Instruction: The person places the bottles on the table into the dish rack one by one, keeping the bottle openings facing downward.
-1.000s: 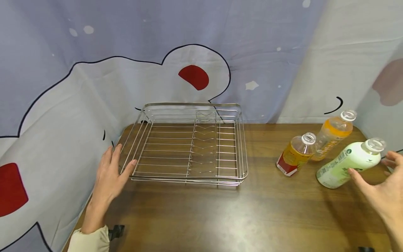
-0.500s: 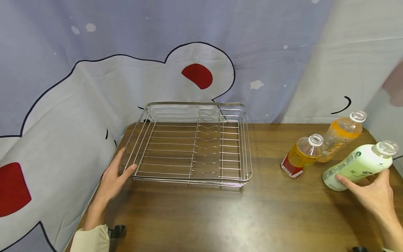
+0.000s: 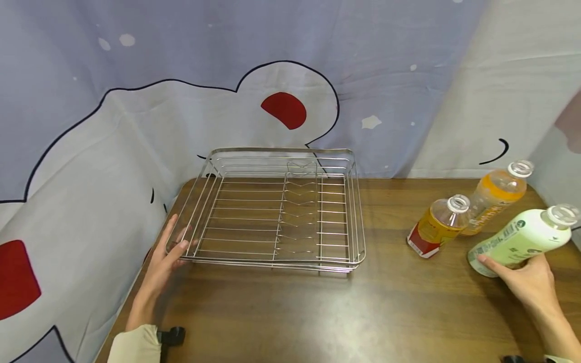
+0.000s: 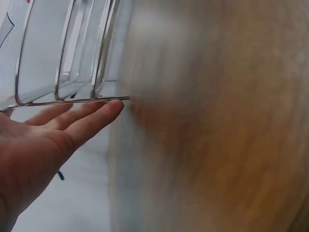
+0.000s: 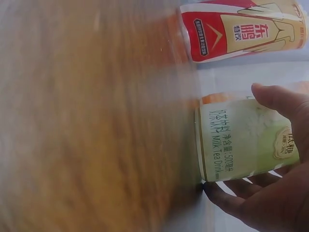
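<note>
In the head view my left hand holds the front left corner of a wire dish rack, its thumb over the rim and its fingers behind the side wires. The left wrist view shows these fingers lying along the rack's metal wires. At the right, my right hand grips a green and white milk tea bottle, thumb across the front; the farther fingers are hidden. The right wrist view shows the bottle's label and its base close to the table.
A drink bottle with a yellow and red label stands left of the milk tea bottle. Behind them is a clear bottle with an orange label. A patterned cloth hangs behind and beside the wooden table.
My right hand has moved left onto the milk tea bottle and taken hold of it. My left hand has closed around the rack's corner. The other bottles stand as before.
</note>
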Demonstrator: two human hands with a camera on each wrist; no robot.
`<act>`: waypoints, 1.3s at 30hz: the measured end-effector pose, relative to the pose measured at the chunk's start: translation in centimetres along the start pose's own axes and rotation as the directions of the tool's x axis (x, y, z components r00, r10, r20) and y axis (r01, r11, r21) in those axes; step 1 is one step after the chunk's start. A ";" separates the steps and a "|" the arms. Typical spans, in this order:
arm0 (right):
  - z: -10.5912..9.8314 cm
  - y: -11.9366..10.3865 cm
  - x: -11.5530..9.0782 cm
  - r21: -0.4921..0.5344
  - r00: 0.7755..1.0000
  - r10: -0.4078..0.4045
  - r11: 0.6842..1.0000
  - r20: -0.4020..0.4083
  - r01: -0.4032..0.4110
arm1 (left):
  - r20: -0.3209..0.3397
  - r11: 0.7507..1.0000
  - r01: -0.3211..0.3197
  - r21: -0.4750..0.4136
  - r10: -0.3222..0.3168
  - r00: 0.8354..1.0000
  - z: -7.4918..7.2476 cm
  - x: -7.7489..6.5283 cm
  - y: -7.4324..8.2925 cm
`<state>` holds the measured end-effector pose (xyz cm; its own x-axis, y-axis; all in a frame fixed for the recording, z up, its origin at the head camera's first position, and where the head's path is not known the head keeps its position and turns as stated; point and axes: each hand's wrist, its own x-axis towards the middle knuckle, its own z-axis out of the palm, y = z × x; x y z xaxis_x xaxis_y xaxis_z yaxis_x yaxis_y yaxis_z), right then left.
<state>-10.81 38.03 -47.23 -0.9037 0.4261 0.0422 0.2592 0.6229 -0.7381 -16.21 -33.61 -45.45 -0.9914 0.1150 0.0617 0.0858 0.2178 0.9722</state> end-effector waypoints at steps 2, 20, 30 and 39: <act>0.0 -0.1 0.0 -0.006 1.000 0.005 1.000 -0.001 -0.005 | 0.022 0.996 -0.021 -0.088 0.023 0.999 0.0 0.1 -0.4; -3.8 -2.3 -1.8 0.114 0.978 -0.158 0.978 -0.138 0.174 | 0.020 0.974 -0.070 -0.214 0.076 0.997 0.2 0.2 -0.8; -5.5 -6.0 -2.1 0.145 0.928 -0.222 0.951 -0.299 0.275 | 0.024 0.977 -0.074 -0.202 0.080 0.996 0.1 0.2 -0.9; -6.4 -8.7 -2.4 0.134 0.883 -0.393 0.890 -0.256 0.436 | 0.011 0.992 -0.053 -0.116 0.054 0.998 -0.3 0.1 -0.2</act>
<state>-8.73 35.79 -36.66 -0.8128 0.2990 0.5000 -0.2087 0.6519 -0.7290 -16.32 -33.94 -45.61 -0.9842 0.1374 0.1118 0.1257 0.0970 0.9873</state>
